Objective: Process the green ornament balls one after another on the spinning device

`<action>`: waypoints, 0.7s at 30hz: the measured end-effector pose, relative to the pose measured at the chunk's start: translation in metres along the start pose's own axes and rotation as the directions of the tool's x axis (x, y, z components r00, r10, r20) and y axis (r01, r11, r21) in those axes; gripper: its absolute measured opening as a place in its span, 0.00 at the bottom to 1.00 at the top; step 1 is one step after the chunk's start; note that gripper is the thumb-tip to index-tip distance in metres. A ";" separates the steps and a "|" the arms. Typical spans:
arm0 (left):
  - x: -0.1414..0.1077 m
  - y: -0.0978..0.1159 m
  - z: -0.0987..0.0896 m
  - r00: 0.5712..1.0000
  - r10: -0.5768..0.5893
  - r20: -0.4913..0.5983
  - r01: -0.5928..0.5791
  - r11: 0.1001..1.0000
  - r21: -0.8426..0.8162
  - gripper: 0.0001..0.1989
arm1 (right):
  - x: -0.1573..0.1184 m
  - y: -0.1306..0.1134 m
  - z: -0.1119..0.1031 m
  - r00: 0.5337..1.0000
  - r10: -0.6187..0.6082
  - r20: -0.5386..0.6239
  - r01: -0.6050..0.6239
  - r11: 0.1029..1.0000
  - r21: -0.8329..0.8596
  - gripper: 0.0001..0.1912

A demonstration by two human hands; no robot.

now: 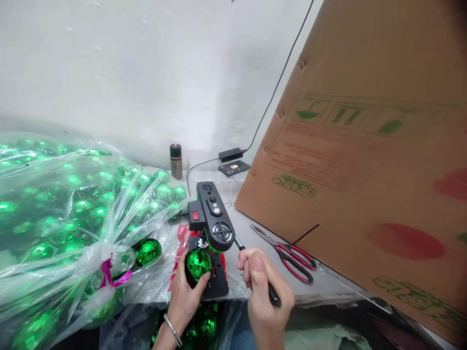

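My left hand [184, 294], wearing a bangle, has its thumb and fingers around a shiny green faceted ball [199, 264]. The ball is at the front of a small black bench machine [217, 214], just above its base plate [218, 288]. In a fist, my right hand [268, 299] grips the black lever handle [273, 295] that sticks out from the machine's right side. A red switch [195, 215] sits on the box at the machine's left. Another green ball [149, 251] lies left of my left hand.
A clear plastic bag [73, 204] full of green balls, tied with a purple ribbon [109, 274], fills the left. Red-handled pliers [292, 260] lie right of the machine, beside a large cardboard box [357, 146]. Behind stand a bottle [175, 163], a power adapter [231, 154] and a phone [234, 168].
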State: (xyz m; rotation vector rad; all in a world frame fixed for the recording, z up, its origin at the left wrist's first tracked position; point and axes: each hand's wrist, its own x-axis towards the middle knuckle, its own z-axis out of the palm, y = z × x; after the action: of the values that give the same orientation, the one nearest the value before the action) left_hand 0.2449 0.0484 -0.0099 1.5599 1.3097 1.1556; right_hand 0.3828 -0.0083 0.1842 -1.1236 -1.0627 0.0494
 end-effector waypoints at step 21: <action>0.016 -0.009 0.028 0.976 0.162 0.145 -0.165 0.986 0.009 0.42 | -0.003 0.002 -0.003 0.996 -0.085 0.022 0.085 0.996 0.005 0.25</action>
State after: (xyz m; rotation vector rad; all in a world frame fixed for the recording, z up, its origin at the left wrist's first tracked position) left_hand 0.2700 0.0656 -0.0240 1.7597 1.1192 1.1088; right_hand 0.3845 -0.0112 0.1802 -1.0751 -1.1283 -0.0034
